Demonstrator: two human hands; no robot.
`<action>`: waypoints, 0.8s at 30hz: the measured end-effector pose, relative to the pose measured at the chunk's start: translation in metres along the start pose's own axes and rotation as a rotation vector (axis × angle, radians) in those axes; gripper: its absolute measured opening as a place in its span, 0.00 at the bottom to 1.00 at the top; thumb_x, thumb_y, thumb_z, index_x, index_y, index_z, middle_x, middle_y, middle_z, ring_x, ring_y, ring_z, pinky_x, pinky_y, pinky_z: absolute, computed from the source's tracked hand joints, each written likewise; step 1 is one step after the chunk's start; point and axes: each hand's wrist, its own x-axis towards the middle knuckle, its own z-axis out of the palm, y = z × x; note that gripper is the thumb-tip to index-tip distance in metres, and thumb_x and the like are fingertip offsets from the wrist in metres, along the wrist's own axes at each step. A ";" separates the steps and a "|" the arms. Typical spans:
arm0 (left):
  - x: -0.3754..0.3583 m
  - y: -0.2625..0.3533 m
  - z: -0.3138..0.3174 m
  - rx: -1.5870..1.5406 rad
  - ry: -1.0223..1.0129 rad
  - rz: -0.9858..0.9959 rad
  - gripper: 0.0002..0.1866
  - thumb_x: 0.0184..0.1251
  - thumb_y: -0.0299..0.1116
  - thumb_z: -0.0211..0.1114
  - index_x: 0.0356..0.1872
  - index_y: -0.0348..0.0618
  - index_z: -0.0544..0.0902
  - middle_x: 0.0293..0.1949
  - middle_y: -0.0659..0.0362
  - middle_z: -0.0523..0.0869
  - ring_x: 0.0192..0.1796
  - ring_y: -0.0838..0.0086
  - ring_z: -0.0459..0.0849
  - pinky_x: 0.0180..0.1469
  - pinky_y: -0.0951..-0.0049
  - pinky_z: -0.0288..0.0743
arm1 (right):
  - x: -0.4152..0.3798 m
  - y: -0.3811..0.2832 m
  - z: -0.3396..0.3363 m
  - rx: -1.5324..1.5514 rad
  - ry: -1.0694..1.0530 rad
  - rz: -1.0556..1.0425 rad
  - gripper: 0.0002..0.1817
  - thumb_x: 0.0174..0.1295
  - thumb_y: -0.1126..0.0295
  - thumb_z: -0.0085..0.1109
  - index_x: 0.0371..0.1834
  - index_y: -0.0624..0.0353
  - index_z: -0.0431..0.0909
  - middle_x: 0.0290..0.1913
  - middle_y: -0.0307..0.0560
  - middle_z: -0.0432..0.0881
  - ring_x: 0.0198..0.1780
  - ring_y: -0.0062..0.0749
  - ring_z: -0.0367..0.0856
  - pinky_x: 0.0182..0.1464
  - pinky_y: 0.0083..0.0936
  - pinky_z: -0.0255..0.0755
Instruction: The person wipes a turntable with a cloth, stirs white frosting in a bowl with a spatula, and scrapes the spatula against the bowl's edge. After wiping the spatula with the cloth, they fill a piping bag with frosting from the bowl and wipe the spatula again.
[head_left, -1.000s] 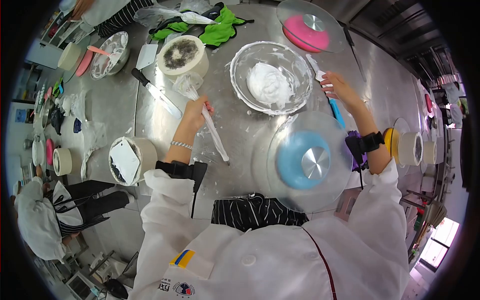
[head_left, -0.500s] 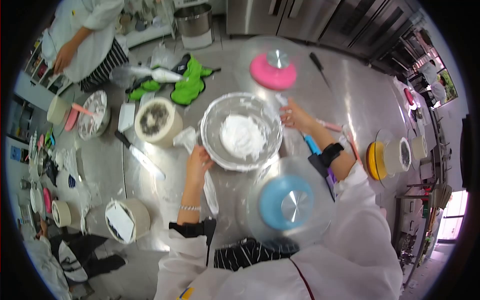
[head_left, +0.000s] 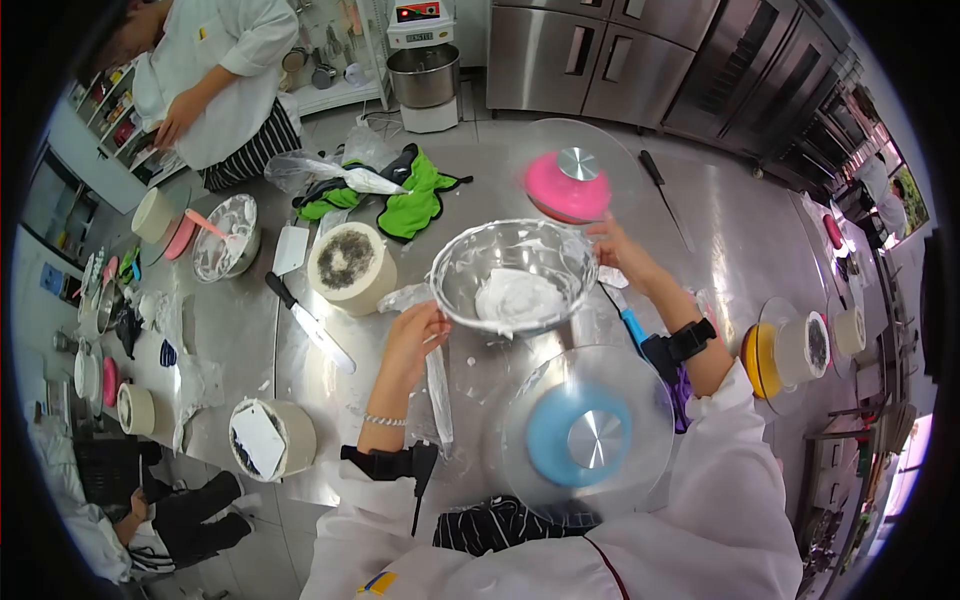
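Observation:
A metal bowl [head_left: 455, 285] with white cream [head_left: 520, 298] inside and smeared along its rim is held between both hands. My left hand [head_left: 418, 330] grips the near left side of the rim, and my right hand [head_left: 618, 250] grips the right side. Just in front of my body is a clear round turntable with a blue base [head_left: 545, 432]. A pink-based turntable [head_left: 565, 188] stands beyond the bowl. A white piping bag [head_left: 440, 400] lies beside my left wrist, and a blue-handled tool [head_left: 635, 328] lies near my right forearm.
Left of the bowl are a round tub [head_left: 352, 270], a spatula with a black handle [head_left: 315, 325], a white scraper [head_left: 292, 250] and green gloves [head_left: 415, 203]. A knife [head_left: 665, 190] lies at the back. Another person [head_left: 225, 80] stands across the table at the left.
The bowl has shifted and now appears more tilted, with both hands still at its rim. The view has moved, so the table's far side and the cabinets show more.

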 end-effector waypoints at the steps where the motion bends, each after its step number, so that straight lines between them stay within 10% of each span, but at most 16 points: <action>1: -0.001 0.000 0.001 0.075 -0.019 0.033 0.13 0.61 0.41 0.52 0.35 0.42 0.74 0.31 0.64 0.78 0.33 0.82 0.75 0.41 0.74 0.71 | -0.002 -0.001 -0.003 -0.041 -0.025 -0.067 0.32 0.60 0.42 0.31 0.49 0.61 0.64 0.24 0.37 0.69 0.29 0.20 0.66 0.39 0.20 0.64; 7: 0.036 -0.020 -0.018 0.028 0.061 -0.217 0.19 0.58 0.46 0.54 0.42 0.41 0.71 0.38 0.58 0.76 0.42 0.72 0.74 0.44 0.63 0.73 | -0.002 0.010 0.011 -0.128 0.386 0.402 0.47 0.46 0.29 0.39 0.52 0.66 0.61 0.37 0.51 0.69 0.39 0.35 0.69 0.40 0.32 0.70; 10: 0.053 -0.022 -0.030 -0.240 0.150 -0.234 0.26 0.56 0.53 0.50 0.45 0.39 0.69 0.41 0.55 0.74 0.45 0.67 0.73 0.45 0.61 0.71 | 0.021 0.015 0.037 -0.026 0.232 0.456 0.53 0.39 0.24 0.38 0.53 0.67 0.60 0.45 0.58 0.65 0.42 0.43 0.68 0.45 0.42 0.68; 14: 0.049 -0.010 -0.018 0.183 0.257 -0.115 0.30 0.55 0.56 0.47 0.48 0.39 0.67 0.42 0.56 0.75 0.44 0.69 0.74 0.45 0.64 0.67 | 0.038 0.034 0.009 -0.233 0.133 0.392 0.52 0.41 0.24 0.35 0.53 0.66 0.61 0.44 0.55 0.67 0.43 0.40 0.69 0.48 0.38 0.64; 24: 0.076 -0.007 -0.021 0.061 0.248 0.008 0.14 0.56 0.38 0.52 0.40 0.42 0.72 0.32 0.64 0.76 0.33 0.78 0.75 0.40 0.71 0.73 | 0.086 0.029 0.038 -0.124 0.105 0.207 0.20 0.58 0.53 0.41 0.41 0.57 0.70 0.35 0.43 0.73 0.34 0.27 0.71 0.42 0.26 0.67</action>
